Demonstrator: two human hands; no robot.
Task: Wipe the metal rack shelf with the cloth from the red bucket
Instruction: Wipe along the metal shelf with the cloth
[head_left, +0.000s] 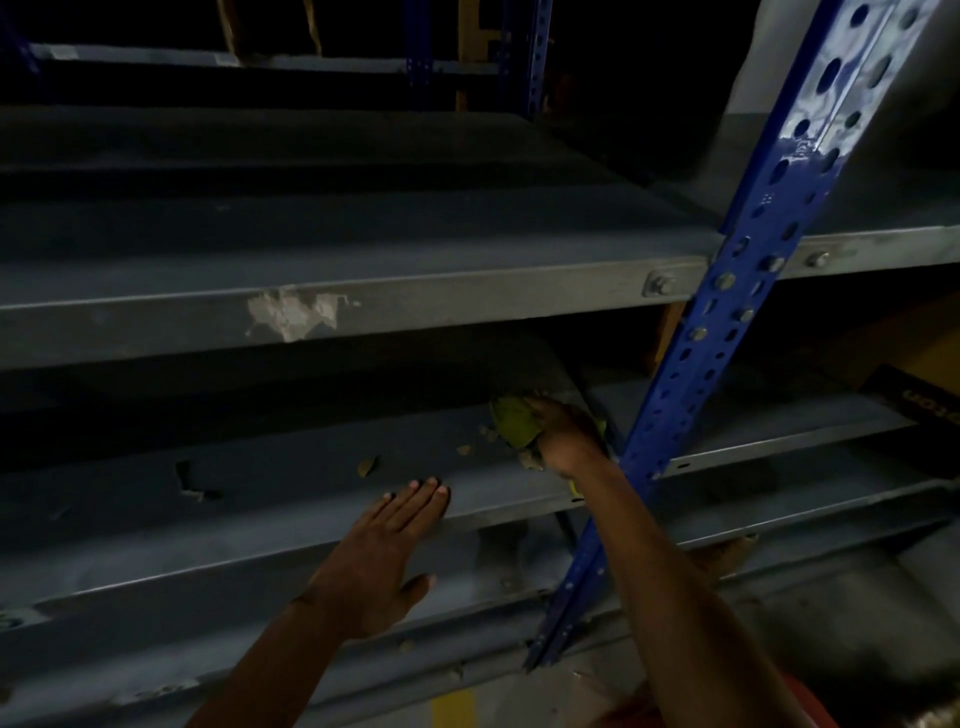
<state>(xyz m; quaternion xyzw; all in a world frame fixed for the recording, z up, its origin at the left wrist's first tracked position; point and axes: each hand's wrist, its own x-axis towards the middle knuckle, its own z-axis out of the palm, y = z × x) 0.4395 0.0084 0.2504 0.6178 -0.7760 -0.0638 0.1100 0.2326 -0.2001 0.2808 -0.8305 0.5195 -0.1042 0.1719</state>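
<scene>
A dark grey metal rack shelf (270, 467) runs across the middle of the view. My right hand (563, 434) reaches deep onto it, next to the blue upright, and presses a bunched yellow-green cloth (513, 422) against the shelf surface. My left hand (387, 551) lies flat on the shelf's front edge, fingers spread and holding nothing. Small bits of debris (368, 466) lie on the shelf just left of the cloth. A sliver of red (810, 704) shows at the bottom right beside my right arm; I cannot tell whether it is the bucket.
A blue perforated upright post (737, 291) crosses diagonally right of my right hand. Another grey shelf (363, 306) with a chipped paint patch hangs above. A lower shelf edge (208, 670) sits below. A black box (914, 400) rests on the shelf at far right.
</scene>
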